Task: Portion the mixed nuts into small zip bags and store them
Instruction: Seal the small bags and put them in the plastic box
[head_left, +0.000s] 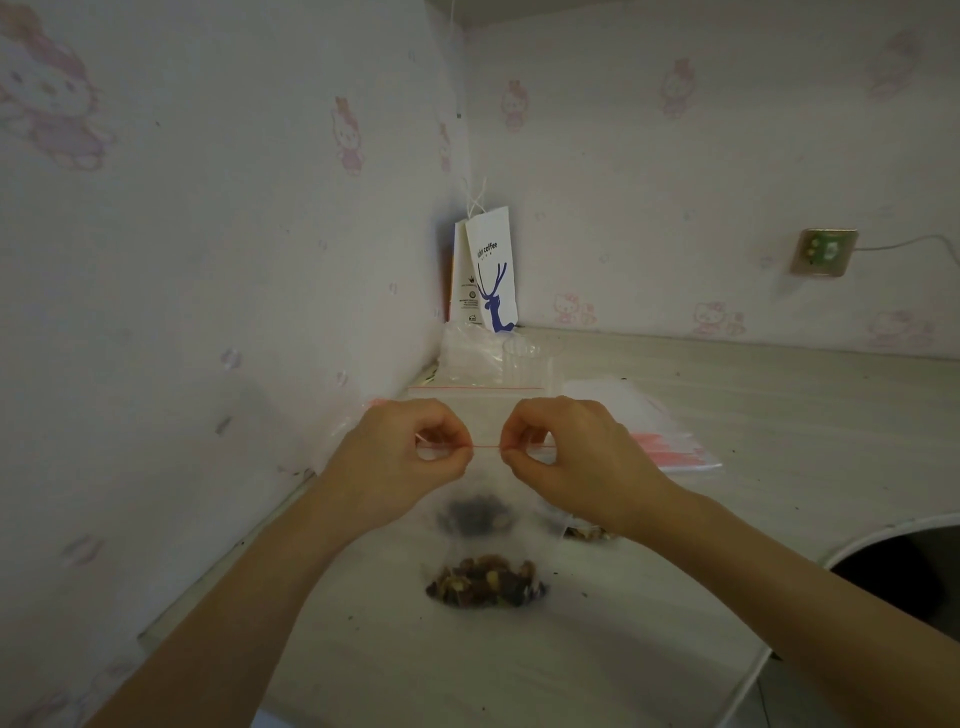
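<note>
Left hand (415, 457): thumb and finger pinch the bag's (485, 483) red zip strip.
Right hand (566, 452): pinches the same strip, just beside the left hand.
Bag: clear, held upright above the table (727, 519).
Nuts (485, 582): heaped in the bag's bottom.
Second nut bag (587, 532): just right of the bag, partly hidden by the right wrist.
Empty bags (670, 447): stacked right of the bag.
Paper bag (491, 275): in the corner behind the bag.

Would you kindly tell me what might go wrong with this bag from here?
The left hand and right hand pinch only the middle of the zip strip, so its ends may stay open and the nuts could spill. The right forearm also passes over another nut portion and might knock it.
</note>
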